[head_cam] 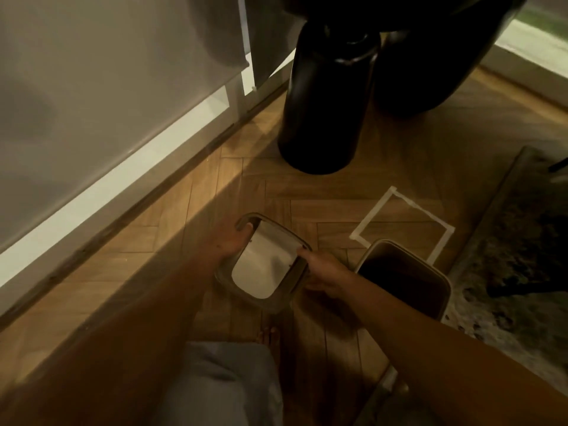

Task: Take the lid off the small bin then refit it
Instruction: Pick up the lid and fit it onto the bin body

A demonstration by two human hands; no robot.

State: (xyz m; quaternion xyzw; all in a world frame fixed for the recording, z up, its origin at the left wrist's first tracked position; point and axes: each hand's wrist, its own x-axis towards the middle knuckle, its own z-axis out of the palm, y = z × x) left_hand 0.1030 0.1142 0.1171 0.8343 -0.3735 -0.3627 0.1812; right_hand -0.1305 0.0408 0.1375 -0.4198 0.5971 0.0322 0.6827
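Note:
The lid (264, 265) is a beige frame with a white swing flap in its middle. It is off the bin and held above the wooden floor, slightly tilted. My left hand (232, 241) grips its left rim, fingers curled over the far edge. My right hand (322, 273) grips its right rim, thumb on top by the flap. To the right of the lid stands the small beige bin (430, 272), its top uncovered and its inside dark.
A white tape square (384, 207) marks the floor just behind the bin. Tall black vases (322, 118) stand further back. A white cabinet (107, 118) runs along the left. A patterned rug (507, 256) lies at right. My knee and toes show below the lid.

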